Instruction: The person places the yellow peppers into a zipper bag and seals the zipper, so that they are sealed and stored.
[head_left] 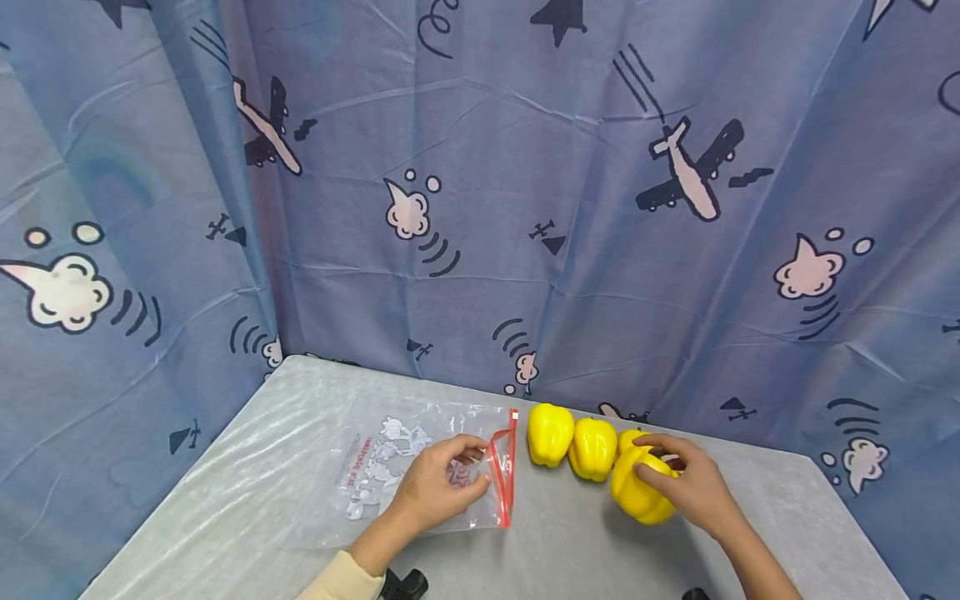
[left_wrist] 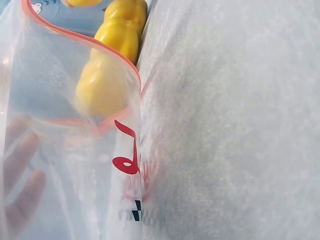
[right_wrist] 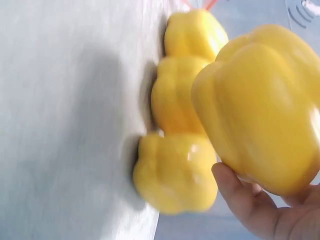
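Observation:
A yellow bell pepper (head_left: pixel 643 492) is raised off the table in my right hand (head_left: pixel 693 487), thumb and fingers gripping it. The right wrist view shows that pepper (right_wrist: pixel 260 110) large, with fingertips at its lower side. My left hand (head_left: pixel 442 479) is at the mouth of a clear zip bag (head_left: pixel 337 467) with a red seal strip (head_left: pixel 506 500). Its thumb and fingers are apart, and in the left wrist view the fingers (left_wrist: pixel 25 195) appear through the film. That view shows the bag's mouth gaping. Beyond the mouth stand two yellow peppers, one (head_left: pixel 550 435) beside another (head_left: pixel 594 450).
A third standing pepper (head_left: pixel 630 437) is partly hidden behind the held one. The peppers line the back of the pale table (head_left: pixel 570 542). A patterned blue curtain (head_left: pixel 480 208) hangs behind and at the sides. Black objects (head_left: pixel 405 585) show at the front edge.

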